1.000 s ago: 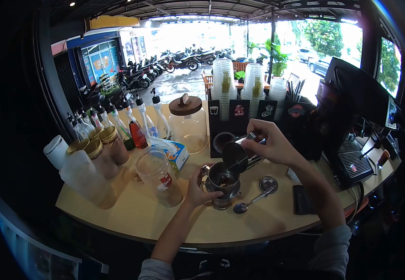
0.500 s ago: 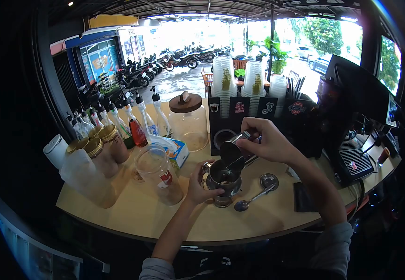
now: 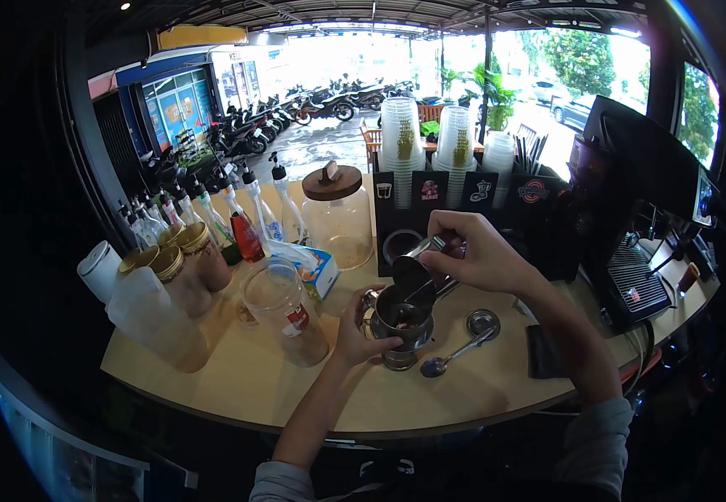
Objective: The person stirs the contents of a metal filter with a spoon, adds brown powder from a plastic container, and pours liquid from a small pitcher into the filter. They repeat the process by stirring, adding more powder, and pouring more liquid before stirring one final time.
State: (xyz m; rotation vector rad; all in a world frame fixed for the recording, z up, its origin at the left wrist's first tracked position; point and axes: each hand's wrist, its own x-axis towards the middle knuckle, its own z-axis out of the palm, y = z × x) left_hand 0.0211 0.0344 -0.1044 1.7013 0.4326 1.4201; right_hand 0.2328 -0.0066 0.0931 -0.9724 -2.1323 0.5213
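Observation:
My left hand (image 3: 363, 329) is wrapped round a metal drip coffee filter (image 3: 413, 337), its thumb across the front and its fingers behind. The filter has a wide flange and sits over a smaller metal vessel (image 3: 400, 360) on the counter. My right hand (image 3: 473, 251) grips a small metal pitcher (image 3: 413, 274) by its handle side. The pitcher is tilted left and down over the filter's open top, and a thin bright streak runs from its lip into the filter. Some light bits show inside the filter. To the right, a spoon (image 3: 455, 353) rests against a round metal lid (image 3: 483, 322).
A tall clear container (image 3: 283, 309), a tissue box (image 3: 319, 272) and a wooden-lidded glass jar (image 3: 338, 222) stand left and behind. Further left are gold-lidded jars (image 3: 196, 251) and pump bottles (image 3: 246, 234). Stacked plastic cups (image 3: 402, 142) top a black organizer; an espresso machine (image 3: 631, 276) stands right.
The pitcher and my right hand have shifted very slightly left. My left hand keeps its hold on the filter.

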